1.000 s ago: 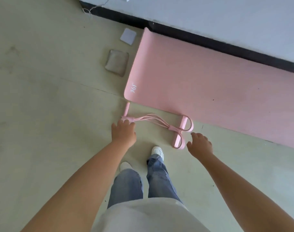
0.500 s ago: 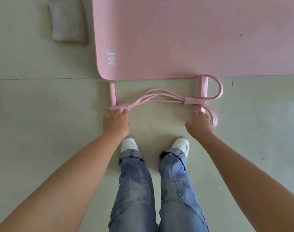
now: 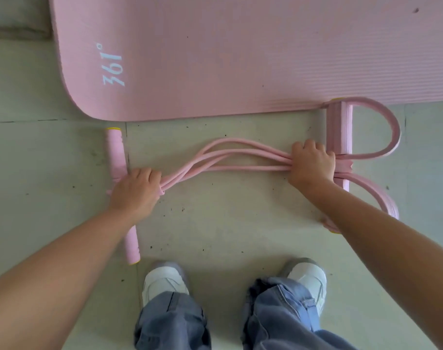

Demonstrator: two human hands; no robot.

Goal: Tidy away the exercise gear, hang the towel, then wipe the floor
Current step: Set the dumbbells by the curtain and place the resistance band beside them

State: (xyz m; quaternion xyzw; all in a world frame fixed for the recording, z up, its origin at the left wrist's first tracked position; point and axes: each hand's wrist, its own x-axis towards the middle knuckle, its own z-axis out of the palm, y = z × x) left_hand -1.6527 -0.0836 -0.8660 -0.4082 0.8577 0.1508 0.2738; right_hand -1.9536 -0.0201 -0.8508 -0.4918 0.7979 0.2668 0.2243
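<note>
View from above, looking down at a pale floor (image 3: 228,218) w/ dark specks. A pink pedal puller lies on it just in front of the person's feet, running left to right: a foam handle bar (image 3: 115,152) at the left end, a bundle of pink tubes (image 3: 215,160) in the middle, two foot loops (image 3: 389,132) at the right end. The left hand (image 3: 135,192) is curled round the middle of the bar where the tubes join it; the bar's ends stick out above and below the hand. The right hand (image 3: 311,164) is curled round the tube bundle right next to the loops, knuckles up. The tubes sag loosely and fan apart between the two hands. One loop's top lies on the near edge of a pink mat (image 3: 240,51); the other loop is partly hidden behind the right forearm. The mat is spread flat across the top of the view, its rounded near-left corner just beyond the bar's top end, w/ "361°" printed in pale letters near that corner. A folded grey cloth (image 3: 18,29) sits at the top left, just beside the mat's left edge, mostly cut off by the frame. At the bottom, two white shoes (image 3: 165,281) and blue jeans (image 3: 278,317), toes toward the tubes.
</note>
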